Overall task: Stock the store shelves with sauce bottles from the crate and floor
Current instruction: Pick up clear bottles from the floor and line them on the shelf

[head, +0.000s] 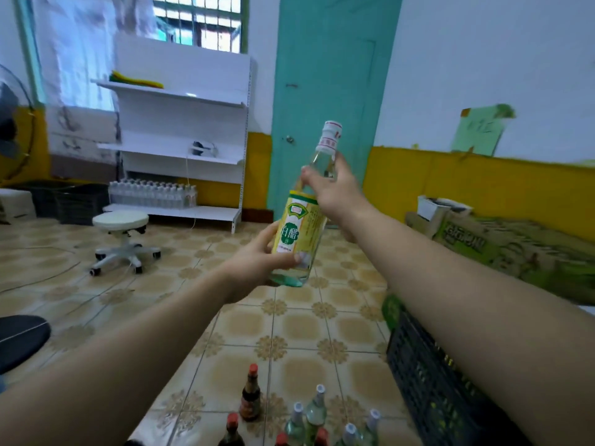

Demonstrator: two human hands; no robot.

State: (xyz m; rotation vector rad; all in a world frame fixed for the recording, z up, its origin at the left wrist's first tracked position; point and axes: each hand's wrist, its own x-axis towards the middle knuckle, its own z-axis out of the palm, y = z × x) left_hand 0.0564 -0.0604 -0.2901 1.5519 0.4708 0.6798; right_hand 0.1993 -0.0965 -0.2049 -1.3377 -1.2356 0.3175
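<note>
Both hands are clamped on one clear bottle (299, 233), held up at arm's length and tilted with its top leaning right. The left hand (257, 252) grips the lower body, thumb across the bottom of the yellow label. Its fingers are hidden behind the glass. The right hand (335, 191) wraps the neck just under the white cap (330, 136) and is seen from the back, so its fingertips are mostly out of sight. The hands sit apart, one at each end of the bottle.

Below the arms, on the tiled floor, stand dark bottles (251, 394) with red caps and pale bottles (317, 410) with white caps. Several of them are cut off by the lower edge. Under the right forearm lies a black crate (428, 381), partly covered by the arm, and its contents are hard to make out.

Beyond the left hand stand white shelves (180, 101), with a blurred row of small bottles (151, 194) on the lowest level. A white stool (120, 220) stands in front of them. Behind the held bottle is a teal door (328, 91). To the right of the right hand lie cardboard boxes (499, 243) whose print is smeared and unreadable.
</note>
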